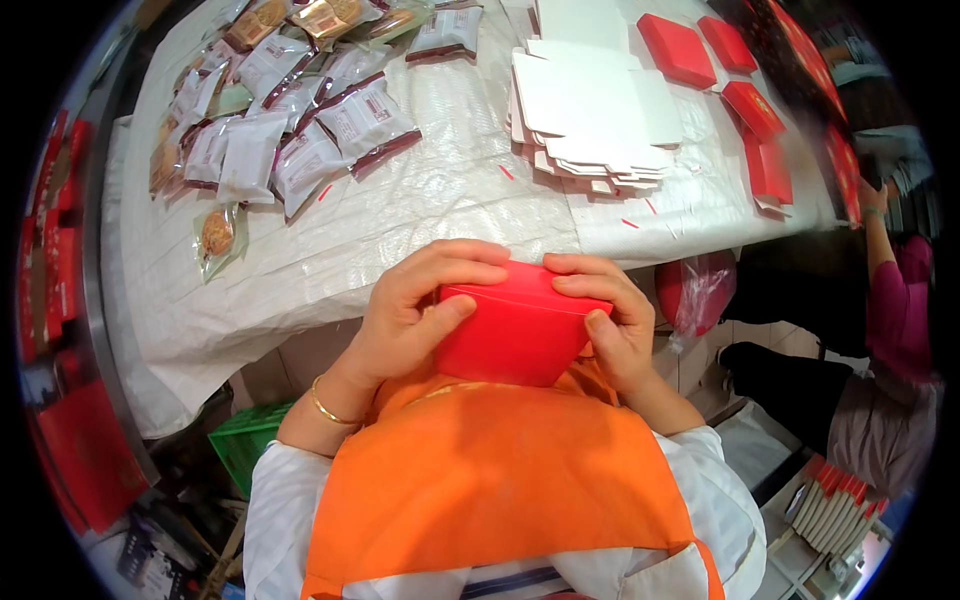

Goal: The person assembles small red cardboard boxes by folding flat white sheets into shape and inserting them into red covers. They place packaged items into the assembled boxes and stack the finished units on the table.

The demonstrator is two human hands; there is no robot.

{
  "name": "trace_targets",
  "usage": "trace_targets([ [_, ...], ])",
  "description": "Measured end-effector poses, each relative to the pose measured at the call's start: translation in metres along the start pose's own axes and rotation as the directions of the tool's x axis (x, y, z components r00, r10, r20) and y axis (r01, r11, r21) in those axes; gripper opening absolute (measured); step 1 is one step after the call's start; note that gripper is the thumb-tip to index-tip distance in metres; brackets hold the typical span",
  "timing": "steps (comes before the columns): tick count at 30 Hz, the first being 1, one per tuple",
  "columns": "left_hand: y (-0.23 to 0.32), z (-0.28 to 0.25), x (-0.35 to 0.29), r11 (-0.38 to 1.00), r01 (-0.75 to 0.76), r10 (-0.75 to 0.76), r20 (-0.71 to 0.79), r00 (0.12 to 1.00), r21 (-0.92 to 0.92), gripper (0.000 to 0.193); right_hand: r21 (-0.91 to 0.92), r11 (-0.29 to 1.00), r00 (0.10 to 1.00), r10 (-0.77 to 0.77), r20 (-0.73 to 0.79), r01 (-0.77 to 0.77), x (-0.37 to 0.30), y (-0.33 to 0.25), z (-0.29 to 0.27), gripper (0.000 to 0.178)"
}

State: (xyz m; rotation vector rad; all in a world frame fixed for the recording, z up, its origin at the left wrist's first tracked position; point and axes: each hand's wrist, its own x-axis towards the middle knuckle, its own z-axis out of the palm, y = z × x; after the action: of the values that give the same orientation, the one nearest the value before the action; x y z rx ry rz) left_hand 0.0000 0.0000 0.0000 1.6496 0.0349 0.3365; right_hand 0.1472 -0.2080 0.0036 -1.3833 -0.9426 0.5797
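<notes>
A red cardboard box is held between both hands, close against my orange apron at the table's near edge. My left hand grips its left end, fingers over the top and thumb on the near face. At the right end, my right hand clasps it the same way. The box's underside is hidden. On the table ahead lie a pile of wrapped packets, white with dark red edges, and a stack of flat white cards. A clear packet with a round brown cookie lies apart from the pile.
Several small red boxes sit at the table's far right. The table has a white woven plastic cover with red scraps on it. A green crate stands below at left. Another person's arm shows at right.
</notes>
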Motion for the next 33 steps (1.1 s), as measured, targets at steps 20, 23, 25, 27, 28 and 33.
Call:
trace_targets([
  [20, -0.027, 0.03, -0.008, 0.995, -0.099, 0.104, -0.19, 0.976, 0.032, 0.019, -0.141, 0.981, 0.986, -0.118, 0.121, 0.135, 0.002, 0.015, -0.01, 0.034],
  [23, -0.026, 0.028, -0.009, 0.997, -0.076, 0.081, -0.188, 0.979, 0.031, 0.022, -0.129, 0.983, 0.99, -0.124, 0.061, 0.131, -0.001, 0.016, -0.008, 0.04],
  [25, -0.021, 0.033, -0.011, 0.999, -0.017, 0.023, -0.231, 0.973, 0.03, 0.028, -0.07, 0.994, 0.992, -0.091, -0.085, 0.085, -0.005, 0.015, 0.002, 0.047],
  [27, -0.019, 0.042, -0.009, 0.994, -0.005, 0.033, -0.263, 0.964, 0.108, 0.034, -0.128, 0.992, 0.996, -0.031, -0.079, 0.021, -0.016, 0.025, 0.011, 0.053],
  [28, -0.019, 0.046, -0.007, 0.99, -0.002, 0.041, -0.27, 0.962, 0.144, 0.037, -0.159, 0.987, 0.996, 0.0, -0.087, -0.014, -0.021, 0.029, 0.016, 0.057],
  [33, -0.03, 0.038, -0.006, 0.985, 0.021, 0.027, -0.272, 0.962, 0.171, 0.044, -0.083, 0.995, 0.991, -0.06, -0.123, 0.05, -0.01, 0.049, 0.026, 0.053],
])
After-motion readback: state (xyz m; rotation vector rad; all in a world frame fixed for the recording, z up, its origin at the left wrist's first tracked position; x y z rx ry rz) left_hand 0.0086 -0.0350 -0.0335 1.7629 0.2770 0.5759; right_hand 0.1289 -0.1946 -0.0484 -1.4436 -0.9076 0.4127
